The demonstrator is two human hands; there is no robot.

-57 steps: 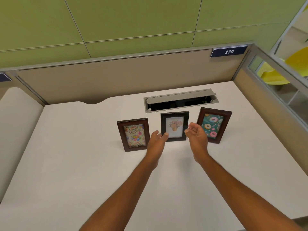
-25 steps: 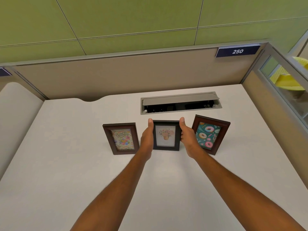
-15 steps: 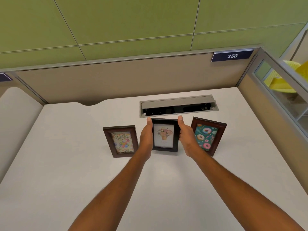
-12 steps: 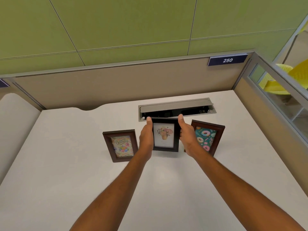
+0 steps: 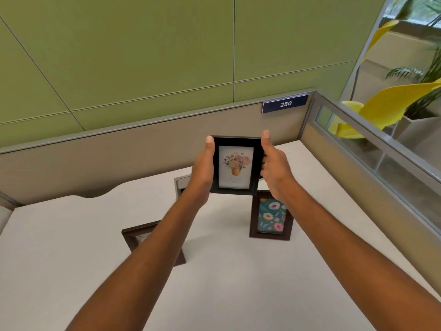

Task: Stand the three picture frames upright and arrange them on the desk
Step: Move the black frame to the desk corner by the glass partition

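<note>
Both hands hold the black flower frame [image 5: 235, 166] up in the air above the desk [image 5: 71, 247]. The left hand [image 5: 202, 168] and right hand [image 5: 274, 168] press its sides, thumbs up. The donut frame [image 5: 271, 216] stands at its 5 o'clock, the brown frame [image 5: 133, 237] at 7.

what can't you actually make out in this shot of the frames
- Left brown frame, head view: its picture is almost wholly covered by the left forearm.
- Desk cable slot: mostly behind the left hand and the raised flower frame.
- Fingers of both hands: behind the flower frame, so the grip at the back is unseen.
- Doughnut frame: its top edge is hidden by the flower frame and the right hand.
</note>
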